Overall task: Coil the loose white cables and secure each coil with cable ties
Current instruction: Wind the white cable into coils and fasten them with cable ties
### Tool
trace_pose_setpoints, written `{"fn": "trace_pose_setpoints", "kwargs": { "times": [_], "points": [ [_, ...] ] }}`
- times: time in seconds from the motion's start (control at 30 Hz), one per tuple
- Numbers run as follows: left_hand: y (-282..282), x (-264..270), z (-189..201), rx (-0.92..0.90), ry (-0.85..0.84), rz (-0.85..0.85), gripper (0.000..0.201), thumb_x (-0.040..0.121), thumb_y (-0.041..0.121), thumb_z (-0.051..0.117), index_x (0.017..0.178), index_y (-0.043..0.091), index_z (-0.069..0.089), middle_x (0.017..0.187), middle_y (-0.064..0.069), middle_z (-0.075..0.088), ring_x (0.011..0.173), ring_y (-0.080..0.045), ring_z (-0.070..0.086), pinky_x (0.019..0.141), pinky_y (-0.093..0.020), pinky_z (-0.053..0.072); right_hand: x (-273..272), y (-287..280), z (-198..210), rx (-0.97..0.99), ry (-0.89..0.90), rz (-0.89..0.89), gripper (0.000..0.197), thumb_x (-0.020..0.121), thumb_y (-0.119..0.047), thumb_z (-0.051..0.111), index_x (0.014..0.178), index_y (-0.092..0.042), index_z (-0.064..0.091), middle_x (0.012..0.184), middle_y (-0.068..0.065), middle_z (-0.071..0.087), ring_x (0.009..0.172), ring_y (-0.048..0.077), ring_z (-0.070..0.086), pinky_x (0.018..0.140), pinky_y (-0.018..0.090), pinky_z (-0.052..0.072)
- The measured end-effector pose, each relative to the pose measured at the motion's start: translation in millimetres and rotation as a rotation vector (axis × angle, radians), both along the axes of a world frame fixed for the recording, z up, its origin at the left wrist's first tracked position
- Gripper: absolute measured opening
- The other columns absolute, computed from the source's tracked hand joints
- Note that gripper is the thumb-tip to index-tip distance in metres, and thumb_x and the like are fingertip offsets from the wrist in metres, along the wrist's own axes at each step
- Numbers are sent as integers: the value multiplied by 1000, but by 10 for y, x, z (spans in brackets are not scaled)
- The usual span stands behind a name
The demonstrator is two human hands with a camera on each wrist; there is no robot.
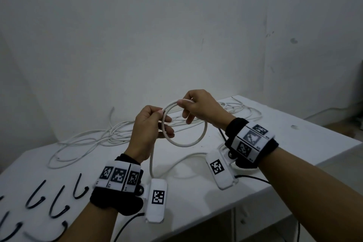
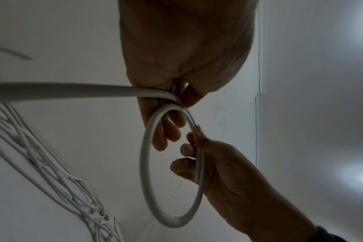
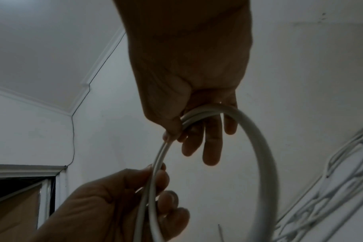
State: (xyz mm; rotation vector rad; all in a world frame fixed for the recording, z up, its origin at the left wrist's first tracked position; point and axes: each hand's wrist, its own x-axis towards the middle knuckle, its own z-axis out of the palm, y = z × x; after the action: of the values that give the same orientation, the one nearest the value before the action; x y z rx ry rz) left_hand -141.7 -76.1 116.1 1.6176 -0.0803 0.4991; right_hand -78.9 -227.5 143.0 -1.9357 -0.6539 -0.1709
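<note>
- White table (image 1: 294,143) against a bare wall; tangled loose cables (image 1: 110,133) far left, black cable ties (image 1: 59,202) near left.
- Left hand (image 1: 149,131) and right hand (image 1: 198,108) both pinch one white cable loop (image 1: 188,143) — held above the table.
- Best keep turns equal — stack each at the left pinch.

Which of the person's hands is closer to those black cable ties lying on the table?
Left. The left hand grips the white cable loop above the white table, on the side of the bent black cable ties at the near left edge. The right hand pinches the loop's top, farther away.
</note>
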Motion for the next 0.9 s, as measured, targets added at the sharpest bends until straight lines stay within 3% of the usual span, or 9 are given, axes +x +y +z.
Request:
{"fn": "trace_pose_setpoints", "kwargs": {
  "times": [0.2, 0.27, 0.33, 0.43, 0.53, 0.63, 0.73, 0.8, 0.9],
  "points": [
    [-22, 55, 11, -110, -55, 52, 17, 98, 5, 41, 84, 13, 46, 61, -1, 41, 44, -10, 35, 40, -23, 31, -3, 40, -101, 171, 34, 65, 24, 93, -31, 57, 90, -7, 58, 79, 8, 70, 66, 22, 67, 68, 36, 52],
    [3, 77, 52, -173, -97, 88, 19, 98, 3, 39, 84, 14, 45, 61, 0, 39, 42, -7, 32, 39, -21, 27, 12, 17, -180, 166, -19, -66, 33, 91, -44, 55, 98, -12, 58, 90, 3, 67, 78, 15, 64, 68, 31, 50],
    [49, 96, 93, -239, -125, 113, 20, 99, 2, 38, 84, 15, 44, 61, 0, 38, 40, -6, 31, 37, -18, 25, -25, -48, -314, 210, 21, -230, 35, 92, -52, 48, 93, -17, 53, 82, 2, 64, 69, 17, 61, 57, 28, 45],
    [113, 120, 117, -335, -134, 120, 19, 99, 2, 37, 86, 15, 44, 61, 0, 37, 40, -6, 30, 38, -17, 25, -181, -123, -657, 146, 360, -153, 38, 96, -48, 43, 87, -12, 51, 59, 6, 62, 38, 16, 52, 37, 18, 31],
    [94, 133, 101, -382, -133, 111, 19, 99, 2, 37, 87, 15, 44, 61, 0, 37, 41, -7, 31, 39, -17, 27, -445, 13, -976, 11, 791, 112, 54, 94, -55, 40, 110, -3, 45, 61, 11, 67, 40, 18, 60, 35, 14, 35],
    [49, 125, 81, -426, -127, 95, 19, 99, 1, 37, 87, 15, 45, 60, 0, 38, 41, -8, 31, 39, -18, 27, -560, 261, -1169, 377, 1182, 236, 54, 96, -47, 44, 128, -6, 30, 93, 27, 64, 70, 33, 68, 62, 33, 56],
    [69, 105, 67, -449, -124, 102, 19, 99, 1, 37, 87, 15, 45, 59, 1, 38, 41, -8, 31, 38, -18, 26, -538, 498, -1220, 1026, 1404, 206, 23, 102, -23, 39, 105, -1, 41, 99, 31, 55, 81, 37, 58, 90, 47, 45],
    [124, 95, 57, -455, -121, 128, 20, 99, 1, 37, 87, 15, 45, 59, 1, 38, 40, -7, 31, 38, -17, 26, -477, 584, -1216, 1264, 1314, 64, 21, 102, -10, 31, 91, -1, 45, 82, 23, 53, 69, 31, 53, 76, 43, 48],
    [228, 72, 12, -445, -102, 164, 21, 99, 1, 37, 85, 15, 45, 59, 0, 37, 39, -7, 31, 37, -17, 27, -376, 544, -1134, 1299, 1135, -132, 30, 97, 3, 28, 72, -5, 42, 66, 13, 45, 57, 22, 42, 55, 31, 42]
  ]
}}
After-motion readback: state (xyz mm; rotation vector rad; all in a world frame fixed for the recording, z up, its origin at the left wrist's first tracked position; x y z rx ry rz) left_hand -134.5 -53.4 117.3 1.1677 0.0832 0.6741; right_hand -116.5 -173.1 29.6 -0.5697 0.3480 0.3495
